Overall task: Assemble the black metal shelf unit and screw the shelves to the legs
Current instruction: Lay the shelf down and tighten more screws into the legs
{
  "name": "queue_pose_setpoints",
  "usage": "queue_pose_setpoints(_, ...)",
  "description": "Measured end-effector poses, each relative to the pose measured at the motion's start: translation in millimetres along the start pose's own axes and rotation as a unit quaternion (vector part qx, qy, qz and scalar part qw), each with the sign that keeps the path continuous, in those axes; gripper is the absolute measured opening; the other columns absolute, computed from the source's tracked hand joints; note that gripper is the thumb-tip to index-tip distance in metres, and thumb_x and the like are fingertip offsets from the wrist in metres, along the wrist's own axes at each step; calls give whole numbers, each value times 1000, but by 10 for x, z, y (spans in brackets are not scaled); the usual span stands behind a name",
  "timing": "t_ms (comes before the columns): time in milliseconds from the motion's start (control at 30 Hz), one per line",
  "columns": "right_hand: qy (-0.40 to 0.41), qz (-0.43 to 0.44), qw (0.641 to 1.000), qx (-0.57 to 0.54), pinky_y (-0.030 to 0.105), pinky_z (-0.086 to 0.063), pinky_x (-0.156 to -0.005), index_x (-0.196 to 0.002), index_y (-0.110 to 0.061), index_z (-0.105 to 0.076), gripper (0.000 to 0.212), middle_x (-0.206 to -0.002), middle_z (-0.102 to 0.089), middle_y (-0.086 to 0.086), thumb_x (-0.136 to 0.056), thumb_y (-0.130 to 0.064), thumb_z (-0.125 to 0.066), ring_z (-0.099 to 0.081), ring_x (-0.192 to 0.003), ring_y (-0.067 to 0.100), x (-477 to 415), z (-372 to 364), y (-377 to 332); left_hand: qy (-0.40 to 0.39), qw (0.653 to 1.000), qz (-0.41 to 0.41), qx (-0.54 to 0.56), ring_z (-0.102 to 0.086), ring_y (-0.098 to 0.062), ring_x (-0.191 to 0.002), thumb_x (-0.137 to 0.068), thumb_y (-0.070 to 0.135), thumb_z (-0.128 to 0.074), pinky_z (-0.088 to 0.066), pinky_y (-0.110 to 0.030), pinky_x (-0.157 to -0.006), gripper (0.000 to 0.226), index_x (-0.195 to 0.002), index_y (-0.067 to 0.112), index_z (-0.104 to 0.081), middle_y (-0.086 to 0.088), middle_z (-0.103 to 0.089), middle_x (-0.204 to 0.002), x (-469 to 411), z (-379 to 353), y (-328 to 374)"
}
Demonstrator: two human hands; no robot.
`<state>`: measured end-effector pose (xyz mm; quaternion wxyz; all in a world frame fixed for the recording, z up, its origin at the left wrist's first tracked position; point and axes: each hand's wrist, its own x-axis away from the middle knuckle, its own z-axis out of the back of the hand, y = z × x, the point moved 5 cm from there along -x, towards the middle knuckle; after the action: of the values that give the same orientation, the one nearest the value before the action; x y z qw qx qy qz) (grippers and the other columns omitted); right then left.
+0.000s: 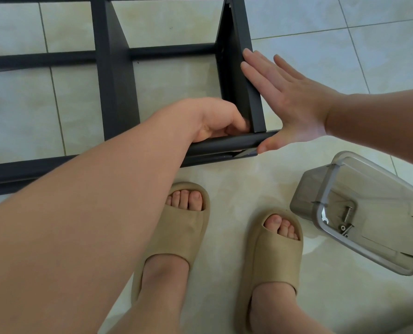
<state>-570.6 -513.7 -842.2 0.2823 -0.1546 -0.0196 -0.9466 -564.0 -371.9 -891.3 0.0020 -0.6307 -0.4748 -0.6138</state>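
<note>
The shelf [248, 102] could be pushed askew by the open right grip [289, 102] while the left grip [215, 119] clasps the near leg [224, 143].

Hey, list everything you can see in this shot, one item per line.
Shelf unit: one, black metal, lying on the floor, upper left.
Container: one, clear grey plastic, on the floor, right.
Bolts: a few, silver, inside the container.
Floor tiles: many, pale beige, throughout.
Slide sandals: two, beige, worn, bottom centre.
Left hand: one, curled at the shelf unit's near corner.
Right hand: one, flat against the shelf unit's right end.
</note>
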Motion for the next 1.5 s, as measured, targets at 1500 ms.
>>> queue_pose_setpoints(1500, 4, 3, 1000, 2, 45, 8, -126, -160, -10, 13, 140, -168, 17, 11, -64, -103, -30, 13, -156, 25, 7, 8, -6, -14, 1000, 0, 14, -70, -21, -74, -94, 9, -55, -58, -32, -71, 22, -86, 11, -75, -9, -74, -88, -81, 10, -42)
